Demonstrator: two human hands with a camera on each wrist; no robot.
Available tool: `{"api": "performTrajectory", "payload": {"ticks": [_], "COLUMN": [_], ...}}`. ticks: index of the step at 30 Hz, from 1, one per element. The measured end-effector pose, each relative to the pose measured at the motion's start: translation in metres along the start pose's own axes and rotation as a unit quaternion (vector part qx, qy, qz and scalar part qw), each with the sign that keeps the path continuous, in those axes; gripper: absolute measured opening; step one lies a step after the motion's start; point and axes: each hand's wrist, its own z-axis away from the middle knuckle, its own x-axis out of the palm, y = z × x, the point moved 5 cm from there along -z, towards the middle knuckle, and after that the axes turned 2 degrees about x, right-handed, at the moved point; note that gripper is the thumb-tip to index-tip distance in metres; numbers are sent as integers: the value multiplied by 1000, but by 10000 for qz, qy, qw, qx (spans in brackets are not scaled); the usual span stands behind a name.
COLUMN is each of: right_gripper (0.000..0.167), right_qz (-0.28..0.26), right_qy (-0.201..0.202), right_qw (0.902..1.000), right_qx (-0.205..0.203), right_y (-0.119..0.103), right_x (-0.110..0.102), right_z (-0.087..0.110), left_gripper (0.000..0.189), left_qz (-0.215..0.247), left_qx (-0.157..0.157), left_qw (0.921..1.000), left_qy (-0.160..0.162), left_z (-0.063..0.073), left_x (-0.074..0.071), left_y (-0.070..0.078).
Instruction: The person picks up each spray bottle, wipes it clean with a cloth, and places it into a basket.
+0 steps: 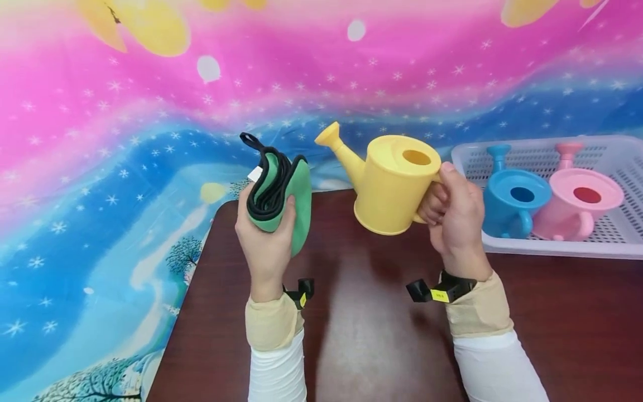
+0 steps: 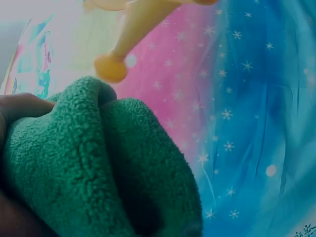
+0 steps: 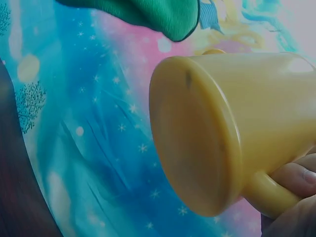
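A green towel [image 1: 301,206] with black edging and a hanging loop is gripped, folded, in my left hand [image 1: 266,240]. Its fuzzy green surface [image 2: 84,163] fills much of the left wrist view. My right hand [image 1: 459,218] holds a yellow watering can [image 1: 392,190] by the handle, fingers curled through it and thumb on top. The can is raised over the table, its spout pointing left toward the towel. In the right wrist view the can's round base [image 3: 192,143] faces the camera. A gap separates can and towel in the head view.
At the right a white perforated basket [image 1: 552,249] holds a blue watering can [image 1: 509,206] and a pink watering can [image 1: 575,209]. Behind the dark brown table [image 1: 372,335] hangs a pink and blue patterned cloth [image 1: 281,67], which also runs down the left side.
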Motion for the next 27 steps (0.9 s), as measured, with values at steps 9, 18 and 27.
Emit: {"api": "performTrajectory", "payload": {"ticks": [9,18,27], "right_gripper": [54,55,55], "right_qz": [277,-23,67], "right_qy": [-754,-1087,-1389], "right_qw": [9967,9940,9901], "right_qx": [62,105,215], "right_y": [-1,-4,1], "right_x": [15,32,42], "right_z": [11,17,24], "left_gripper": [45,43,46], "left_qz": [34,73,308], "left_qx": [-174,-307,-409], "left_qw": [9994,9985,9970], "left_qy": [306,436,576], "left_z": [2,3,6], "left_x": [6,17,14], "left_y": [-6,0,1]}}
